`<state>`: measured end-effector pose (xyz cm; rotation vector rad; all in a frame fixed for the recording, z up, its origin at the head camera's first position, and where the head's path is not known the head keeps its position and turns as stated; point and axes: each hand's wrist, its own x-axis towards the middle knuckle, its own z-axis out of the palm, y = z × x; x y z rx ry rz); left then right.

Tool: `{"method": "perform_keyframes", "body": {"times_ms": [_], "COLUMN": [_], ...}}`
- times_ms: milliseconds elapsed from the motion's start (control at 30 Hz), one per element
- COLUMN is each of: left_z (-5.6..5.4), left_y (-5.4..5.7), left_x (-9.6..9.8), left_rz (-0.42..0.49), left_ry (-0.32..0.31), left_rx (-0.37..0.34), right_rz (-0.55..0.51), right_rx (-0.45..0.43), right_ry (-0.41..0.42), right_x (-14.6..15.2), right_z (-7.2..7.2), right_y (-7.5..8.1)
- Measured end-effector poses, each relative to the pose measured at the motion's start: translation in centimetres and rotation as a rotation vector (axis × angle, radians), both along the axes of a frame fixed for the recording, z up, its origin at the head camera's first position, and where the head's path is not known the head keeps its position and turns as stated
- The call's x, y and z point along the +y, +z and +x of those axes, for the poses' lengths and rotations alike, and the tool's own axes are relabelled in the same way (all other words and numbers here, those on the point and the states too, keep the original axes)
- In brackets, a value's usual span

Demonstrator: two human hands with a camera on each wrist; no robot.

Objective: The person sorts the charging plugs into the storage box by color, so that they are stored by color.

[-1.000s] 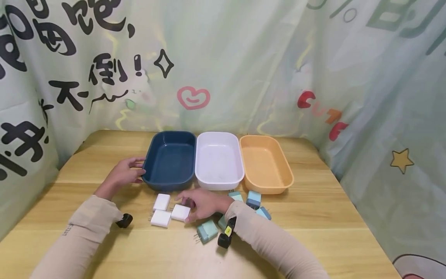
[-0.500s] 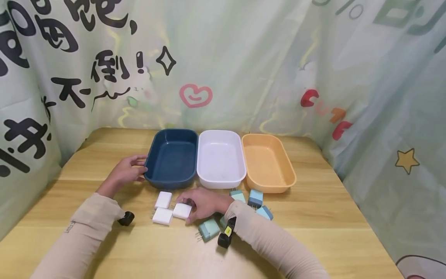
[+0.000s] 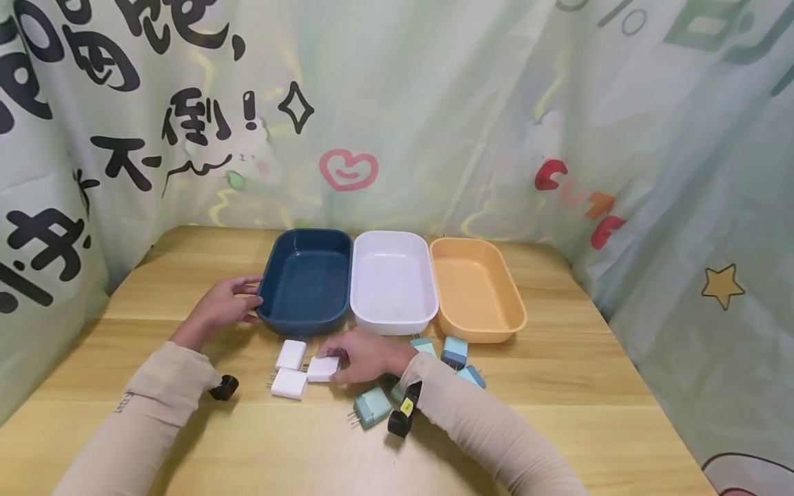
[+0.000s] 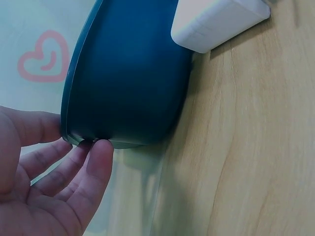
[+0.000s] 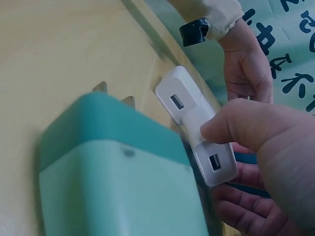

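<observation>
Three white USB wall chargers lie close together in front of the trays. My right hand (image 3: 366,355) pinches the rightmost white charger (image 3: 321,370) between thumb and fingers. The other two, an upper charger (image 3: 291,355) and a lower charger (image 3: 289,384), sit just left of it. In the right wrist view, USB ports show on two white chargers, and the thumb (image 5: 236,125) lies over the white plastic. My left hand (image 3: 226,302) touches the outer left side of the dark blue tray (image 3: 304,322) with extended fingers, seen at its rim in the left wrist view.
A white tray (image 3: 394,324) and an orange tray (image 3: 480,333) stand right of the blue one. Near my right wrist lie blue chargers (image 3: 455,351) and several green chargers (image 3: 372,407), some partly hidden by the arm. A printed curtain (image 3: 434,138) hangs behind the wooden table (image 3: 298,448).
The right hand and the white charger it pinches have shifted slightly toward the trays. My left hand has stayed at the blue tray's side. The head view has tilted a little.
</observation>
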<state>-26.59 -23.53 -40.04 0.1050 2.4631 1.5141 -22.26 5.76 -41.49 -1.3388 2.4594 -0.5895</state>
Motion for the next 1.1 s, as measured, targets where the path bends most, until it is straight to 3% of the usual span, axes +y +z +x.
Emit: {"method": "perform_keyframes", "body": {"times_ms": [533, 1100], "left_z": [-0.1, -0.2], "left_y": [0.1, 0.1], "left_x": [0.1, 0.1], "left_rz": [0.001, 0.027], "left_ry": [0.007, 0.017], "left_rx": [0.006, -0.017], "right_rz": [-0.110, -0.117], "right_rx": [-0.015, 0.038], "right_ry": [0.015, 0.001], "right_x": [0.4, 0.2], "right_z": [-0.4, -0.9], "right_y": [1.1, 3.1]}}
